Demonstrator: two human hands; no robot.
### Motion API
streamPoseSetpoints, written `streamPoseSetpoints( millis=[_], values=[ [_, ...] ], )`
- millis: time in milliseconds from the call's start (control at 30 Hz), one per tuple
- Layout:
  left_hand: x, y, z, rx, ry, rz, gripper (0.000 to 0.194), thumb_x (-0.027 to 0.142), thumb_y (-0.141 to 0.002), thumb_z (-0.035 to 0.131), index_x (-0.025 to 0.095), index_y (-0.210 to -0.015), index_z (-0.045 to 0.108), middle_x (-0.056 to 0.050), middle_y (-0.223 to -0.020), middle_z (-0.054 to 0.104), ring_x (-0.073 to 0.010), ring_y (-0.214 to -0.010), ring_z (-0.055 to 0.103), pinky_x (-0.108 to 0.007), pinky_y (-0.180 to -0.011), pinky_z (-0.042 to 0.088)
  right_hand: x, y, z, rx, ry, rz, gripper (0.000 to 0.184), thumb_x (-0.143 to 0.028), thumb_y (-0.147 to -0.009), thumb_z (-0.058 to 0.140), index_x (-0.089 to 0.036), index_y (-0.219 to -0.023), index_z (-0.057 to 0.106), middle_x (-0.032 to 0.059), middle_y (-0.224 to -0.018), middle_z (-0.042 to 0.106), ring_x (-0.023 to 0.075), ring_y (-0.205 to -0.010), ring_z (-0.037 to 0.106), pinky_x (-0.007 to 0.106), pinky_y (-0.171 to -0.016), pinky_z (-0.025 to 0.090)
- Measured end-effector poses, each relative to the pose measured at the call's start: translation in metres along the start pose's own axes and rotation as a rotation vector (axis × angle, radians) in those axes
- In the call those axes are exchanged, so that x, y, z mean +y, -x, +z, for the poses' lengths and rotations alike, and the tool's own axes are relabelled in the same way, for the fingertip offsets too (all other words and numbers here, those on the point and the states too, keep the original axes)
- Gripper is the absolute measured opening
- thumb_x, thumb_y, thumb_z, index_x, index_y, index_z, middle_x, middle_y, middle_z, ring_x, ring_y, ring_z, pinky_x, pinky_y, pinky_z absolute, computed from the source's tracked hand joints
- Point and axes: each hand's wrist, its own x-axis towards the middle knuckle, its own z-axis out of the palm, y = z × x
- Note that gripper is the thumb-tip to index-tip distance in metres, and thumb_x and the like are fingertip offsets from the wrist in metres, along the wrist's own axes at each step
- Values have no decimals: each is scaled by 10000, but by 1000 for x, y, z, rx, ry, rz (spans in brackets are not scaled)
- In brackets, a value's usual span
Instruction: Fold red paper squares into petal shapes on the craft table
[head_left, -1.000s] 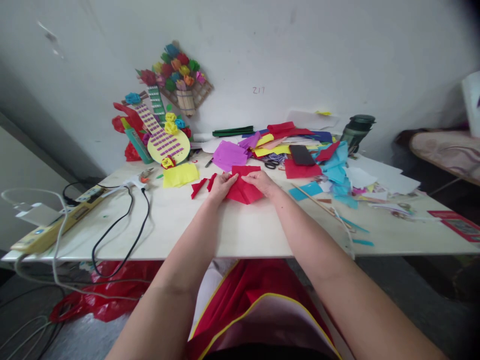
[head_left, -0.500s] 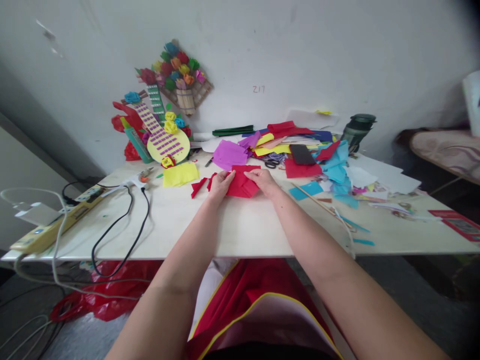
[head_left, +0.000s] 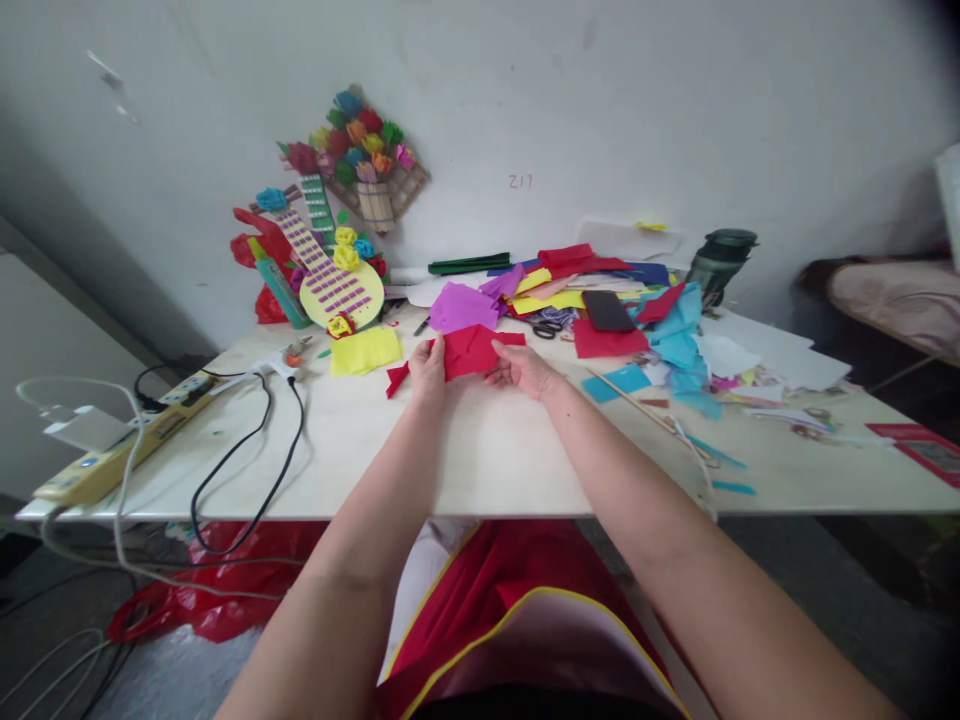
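Note:
My left hand (head_left: 428, 371) is closed on the left end of a piece of red crepe paper (head_left: 469, 352), thumb upright in front of it. At the right end, my right hand (head_left: 523, 372) has its thumb on the paper and its fingers below, loosely around the edge. The piece is creased and held slightly tilted above the table. A red scrap (head_left: 397, 378) lies left of my left hand, and another red piece (head_left: 516, 338) shows behind the right thumb. Purple paper (head_left: 459, 307) lies just beyond, with black-handled scissors (head_left: 546, 328) to its right.
Yellow paper (head_left: 366, 351), a glue gun (head_left: 281, 361) and a power strip (head_left: 124, 440) with cords are on the left. A phone (head_left: 607, 311), blue paper (head_left: 616, 382), a wooden stick (head_left: 637, 405) and a dark bottle (head_left: 720, 262) are right. Paper-flower crafts (head_left: 342, 292) stand against the wall.
The red paper has been raised and turned, its lower edge now higher. My right fingers have loosened from a pinch and dropped below its edge; my left hand has shifted slightly left.

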Motion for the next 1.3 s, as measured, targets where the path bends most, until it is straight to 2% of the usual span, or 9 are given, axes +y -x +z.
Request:
streamPoseSetpoints(
  millis=[100,267,367,533,767,833,933,1167,1300],
  values=[
    [-2,0,0,-12,20,14,378,527,-694,604,184,-683,446,45,-568,529,-85,-525,516,-207,-521,415,4,-2,4,-19,28,14,311,-399,-671,734,-150,-720,554,96,-705,698,155,-545,638,231,-461,481],
    [1,5,1,-111,72,-43,380,501,-652,665,166,-742,510,28,-590,577,-84,-487,524,-203,-471,407,10,-9,4,159,121,-13,181,-283,-701,701,-119,-735,632,70,-612,678,123,-474,599,206,-424,429],
    [5,9,1,-171,98,-106,378,451,-603,724,161,-739,523,33,-560,568,-87,-455,514,-201,-435,396,8,-9,1,222,102,-44,148,-267,-710,672,-128,-738,633,59,-585,670,129,-473,603,204,-417,411],
    [8,13,1,-293,96,-184,368,408,-562,759,158,-724,543,22,-583,592,-109,-508,560,-234,-504,462,5,-9,-1,318,39,-87,130,-259,-701,652,-144,-751,618,21,-513,630,138,-446,588,218,-411,422],
    [6,14,-2,-461,15,-242,323,369,-599,747,148,-765,581,-5,-632,638,-114,-508,578,-232,-515,468,8,-12,-5,419,-13,-182,179,-289,-649,685,-153,-741,612,-11,-547,618,123,-447,558,240,-426,454],
    [5,14,-2,-529,24,-249,332,370,-619,738,140,-806,588,-15,-634,646,-124,-511,590,-243,-529,482,8,-11,-4,414,-22,-181,221,-325,-641,699,-154,-751,612,-9,-557,620,128,-459,562,250,-437,465],
    [4,13,-2,-566,27,-238,380,391,-644,727,133,-887,590,-29,-674,667,-143,-548,619,-261,-561,501,7,-11,-3,379,-33,-150,298,-399,-635,713,-157,-776,611,1,-579,632,133,-469,568,253,-437,468],
    [6,16,2,-483,12,-191,368,420,-671,708,142,-862,560,-15,-669,658,-129,-539,618,-261,-589,517,10,-17,-9,294,-193,-127,321,-358,-620,736,-181,-852,602,3,-658,666,139,-494,590,279,-492,497],
    [6,17,3,-489,1,-162,364,421,-673,705,144,-855,556,-7,-672,651,-117,-543,607,-244,-577,512,10,-15,-7,243,-155,-77,362,-310,-577,761,-172,-879,614,31,-731,692,157,-562,613,300,-544,503]
  ],
)
